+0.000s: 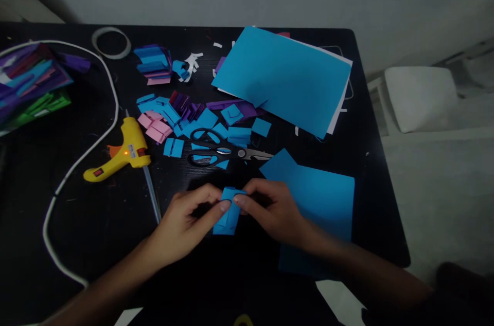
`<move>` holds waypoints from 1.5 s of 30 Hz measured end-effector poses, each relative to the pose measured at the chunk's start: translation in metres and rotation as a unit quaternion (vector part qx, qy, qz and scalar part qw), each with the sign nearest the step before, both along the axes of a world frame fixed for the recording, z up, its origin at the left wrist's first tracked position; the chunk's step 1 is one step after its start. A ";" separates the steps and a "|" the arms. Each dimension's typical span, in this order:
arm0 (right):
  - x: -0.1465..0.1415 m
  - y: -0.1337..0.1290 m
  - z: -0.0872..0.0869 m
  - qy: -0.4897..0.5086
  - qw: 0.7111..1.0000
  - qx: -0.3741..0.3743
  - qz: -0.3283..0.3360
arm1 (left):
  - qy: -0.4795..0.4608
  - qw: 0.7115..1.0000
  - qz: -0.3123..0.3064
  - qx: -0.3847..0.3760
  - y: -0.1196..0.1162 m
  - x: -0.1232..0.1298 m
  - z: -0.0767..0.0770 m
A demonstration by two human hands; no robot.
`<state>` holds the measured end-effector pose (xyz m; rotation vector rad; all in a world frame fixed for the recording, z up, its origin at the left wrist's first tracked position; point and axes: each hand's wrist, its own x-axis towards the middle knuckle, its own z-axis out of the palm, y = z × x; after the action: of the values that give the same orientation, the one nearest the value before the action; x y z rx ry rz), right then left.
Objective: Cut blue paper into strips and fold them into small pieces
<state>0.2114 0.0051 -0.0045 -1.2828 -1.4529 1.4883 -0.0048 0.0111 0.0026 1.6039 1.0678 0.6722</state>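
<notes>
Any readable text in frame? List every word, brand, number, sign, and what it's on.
None legible.
Label on the yellow glue gun: too small and blurred.
Red switch on its handle: any marking too small to tell.
Folded blue paper: no writing visible.

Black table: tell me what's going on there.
A person holds a small blue paper piece in both hands, pinched between the fingers of the left hand and the right hand. Just beyond lie scissors among cut paper pieces, held by neither hand. A yellow glue gun, its small orange light lit, lies off to the left.
</notes>
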 end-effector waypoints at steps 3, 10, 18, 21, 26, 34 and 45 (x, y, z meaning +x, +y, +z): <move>-0.001 -0.001 -0.001 0.012 1.000 -0.010 0.007 | -0.005 1.000 0.028 0.004 -0.001 -0.001 0.000; -0.005 -0.005 -0.004 0.072 0.995 -0.052 0.033 | -0.026 0.994 0.106 0.014 -0.001 -0.003 -0.001; -0.004 -0.005 -0.010 0.092 0.989 -0.085 -0.081 | -0.091 0.984 0.126 -0.092 -0.006 0.002 -0.005; -0.003 -0.004 -0.011 0.089 0.990 -0.079 -0.078 | -0.085 0.984 0.109 -0.111 -0.006 0.001 -0.005; -0.003 -0.003 -0.009 0.097 0.990 -0.086 -0.059 | -0.077 0.984 0.130 -0.097 -0.004 0.001 -0.003; -0.002 -0.002 -0.008 0.133 0.985 -0.090 -0.064 | -0.074 0.992 0.067 -0.076 -0.002 0.000 -0.004; 0.001 0.001 -0.001 0.141 0.987 -0.065 -0.041 | -0.061 0.997 0.045 0.018 -0.002 -0.004 -0.003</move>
<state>0.2120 0.0061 -0.0059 -1.1382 -1.1233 1.6554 -0.0092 0.0092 -0.0007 1.5318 1.0476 0.8428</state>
